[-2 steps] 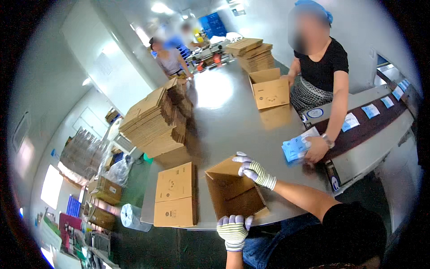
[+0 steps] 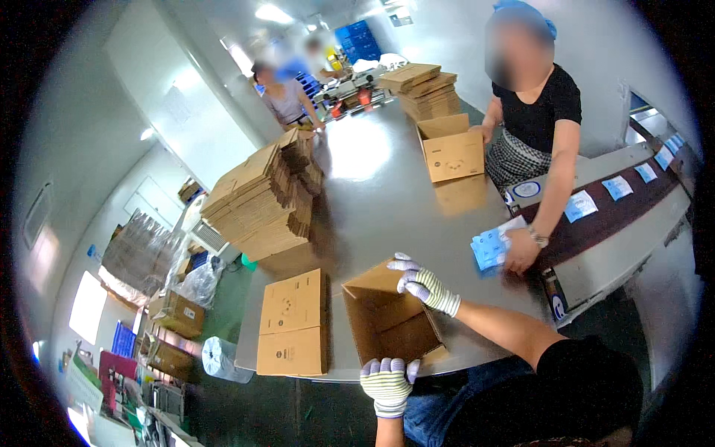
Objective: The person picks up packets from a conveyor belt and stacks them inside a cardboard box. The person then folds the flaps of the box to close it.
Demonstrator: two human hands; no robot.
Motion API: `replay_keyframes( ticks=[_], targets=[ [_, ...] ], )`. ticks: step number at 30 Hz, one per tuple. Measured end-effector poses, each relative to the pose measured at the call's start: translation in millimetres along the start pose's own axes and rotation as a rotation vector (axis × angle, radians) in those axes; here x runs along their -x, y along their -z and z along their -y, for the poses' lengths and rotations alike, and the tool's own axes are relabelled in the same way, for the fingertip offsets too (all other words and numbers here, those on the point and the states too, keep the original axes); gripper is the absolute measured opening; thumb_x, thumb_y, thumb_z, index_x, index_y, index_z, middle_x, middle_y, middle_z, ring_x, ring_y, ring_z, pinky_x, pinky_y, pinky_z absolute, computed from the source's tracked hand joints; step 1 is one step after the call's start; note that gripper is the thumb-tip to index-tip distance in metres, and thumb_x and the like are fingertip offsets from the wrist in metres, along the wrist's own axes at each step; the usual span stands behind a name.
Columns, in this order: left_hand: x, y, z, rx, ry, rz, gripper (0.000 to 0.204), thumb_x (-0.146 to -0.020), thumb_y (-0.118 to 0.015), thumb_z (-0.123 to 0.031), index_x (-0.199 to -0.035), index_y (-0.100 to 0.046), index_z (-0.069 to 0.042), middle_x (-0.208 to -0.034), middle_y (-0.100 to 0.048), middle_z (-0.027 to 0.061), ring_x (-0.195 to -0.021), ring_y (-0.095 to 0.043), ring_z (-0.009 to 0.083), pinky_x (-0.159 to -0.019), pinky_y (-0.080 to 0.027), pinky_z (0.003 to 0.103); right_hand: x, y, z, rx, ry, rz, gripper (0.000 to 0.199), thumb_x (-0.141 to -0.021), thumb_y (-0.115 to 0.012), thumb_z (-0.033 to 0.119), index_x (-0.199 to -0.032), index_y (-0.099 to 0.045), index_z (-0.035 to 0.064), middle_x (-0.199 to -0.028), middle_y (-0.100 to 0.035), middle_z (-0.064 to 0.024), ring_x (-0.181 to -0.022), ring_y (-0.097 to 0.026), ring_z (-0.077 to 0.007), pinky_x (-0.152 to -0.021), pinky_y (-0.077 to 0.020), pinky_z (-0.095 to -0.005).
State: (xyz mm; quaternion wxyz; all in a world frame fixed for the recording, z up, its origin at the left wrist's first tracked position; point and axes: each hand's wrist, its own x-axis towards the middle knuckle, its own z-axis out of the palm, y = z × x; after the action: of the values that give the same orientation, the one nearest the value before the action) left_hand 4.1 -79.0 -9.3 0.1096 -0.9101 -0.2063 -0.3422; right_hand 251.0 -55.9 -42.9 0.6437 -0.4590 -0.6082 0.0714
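An open cardboard box (image 2: 391,324) stands at the near edge of the metal table, its inside bare and facing up. At its near edge, my left hand (image 2: 388,386), in a striped knit glove, has its fingers hooked over the rim. My right hand (image 2: 428,286), gloved the same way, grips the upper right edge of the box with bent fingers. Left of the box lies a flattened carton (image 2: 291,324) with dark print, close but apart from it.
Folded cartons (image 2: 257,197) are piled on the table's left, with another stack (image 2: 424,93) farther back. Across the table, a co-worker in a blue cap holds an open box (image 2: 452,158) and blue-white packets (image 2: 491,248). A conveyor (image 2: 596,223) carrying packets runs along the right.
My hands keep the same hold on the box. The whole view has shifted very slightly, and the packets on the conveyor have slid a little nearer.
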Motion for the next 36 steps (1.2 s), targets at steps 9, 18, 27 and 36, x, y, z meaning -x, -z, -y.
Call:
replay_keyframes(
  ticks=[9,18,27,36],
  targets=[
    [2,-16,-10,-0.042,0.034,-0.12,0.027,-0.079,-0.061,-0.033,-0.067,-0.046,-0.015,-0.062,-0.045,0.0048,-0.066,-0.051,0.0267,-0.072,-0.041,0.041,6,1,-9,-0.041,-0.009,-0.004,0.015,-0.083,-0.05,0.01,-0.076,-0.063,0.0071,-0.135,-0.05,-0.0115,-0.137,-0.028,-0.0331,-0.113,-0.0212,-0.0456],
    [1,-19,-14,-0.041,0.031,-0.2,0.022,-0.078,-0.055,-0.027,-0.066,-0.041,-0.016,-0.062,-0.04,0.0033,-0.062,-0.044,0.0238,-0.073,-0.042,0.04,8,3,-10,-0.041,0.024,-0.042,0.02,-0.087,-0.051,0.022,-0.079,-0.064,0.0093,-0.131,-0.053,-0.0132,-0.134,-0.033,-0.0354,-0.111,-0.0243,-0.045],
    [1,-19,-11,-0.032,0.043,-0.18,0.02,-0.077,-0.054,-0.025,-0.065,-0.041,-0.016,-0.061,-0.039,0.0033,-0.062,-0.044,0.0241,-0.072,-0.04,0.04,7,2,-10,-0.056,0.029,-0.041,0.014,-0.086,-0.052,0.016,-0.079,-0.063,0.0089,-0.132,-0.052,-0.0116,-0.133,-0.034,-0.0346,-0.111,-0.0243,-0.0451],
    [1,-20,-9,-0.036,0.036,-0.184,0.019,-0.075,-0.057,-0.023,-0.067,-0.042,-0.015,-0.063,-0.04,0.004,-0.064,-0.045,0.0248,-0.074,-0.041,0.041,4,6,-7,-0.042,-0.001,-0.014,0.013,-0.083,-0.051,0.01,-0.076,-0.062,0.0071,-0.132,-0.051,-0.0109,-0.137,-0.028,-0.0322,-0.113,-0.0216,-0.0454]
  ],
)
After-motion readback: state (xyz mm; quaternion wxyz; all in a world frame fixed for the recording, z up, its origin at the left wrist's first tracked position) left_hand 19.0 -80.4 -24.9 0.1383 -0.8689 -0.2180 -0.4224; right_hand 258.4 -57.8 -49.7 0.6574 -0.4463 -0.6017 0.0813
